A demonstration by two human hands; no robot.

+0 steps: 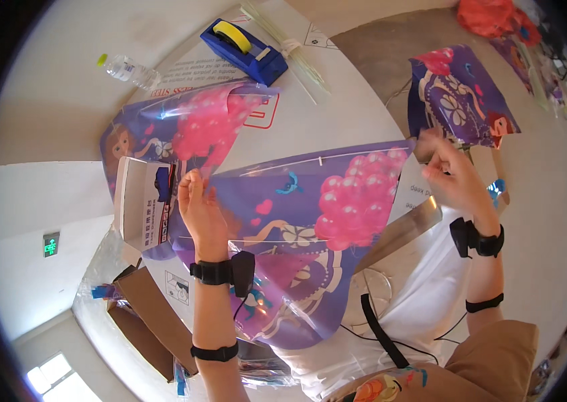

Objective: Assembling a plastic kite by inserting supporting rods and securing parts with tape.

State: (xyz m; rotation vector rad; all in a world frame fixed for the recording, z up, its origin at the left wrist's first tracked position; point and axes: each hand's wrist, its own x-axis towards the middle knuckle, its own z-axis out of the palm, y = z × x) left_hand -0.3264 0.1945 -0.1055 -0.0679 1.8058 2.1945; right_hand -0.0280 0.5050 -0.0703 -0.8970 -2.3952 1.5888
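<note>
A purple plastic sheet [267, 194], printed with pink balloons and a cartoon figure, spreads in front of me and hangs over the table's near edge. A thin pale strip runs along its far edge. My left hand [200, 211] is at the sheet's far left corner, fingers curled together; what they hold is hidden. At the far right corner, my right hand [454, 174] pinches the sheet's edge, its fingertips slightly blurred. Beyond my left hand lies a second printed sheet [210, 120]. Black straps with small boxes sit on both wrists.
A blue tape dispenser [257, 63] with yellow tape stands at the far side, beside a bundle of pale thin sticks [283, 43]. A plastic bottle [129, 70] lies far left. An open white box [143, 204] is left of my hand. Another printed sheet [458, 97] is far right.
</note>
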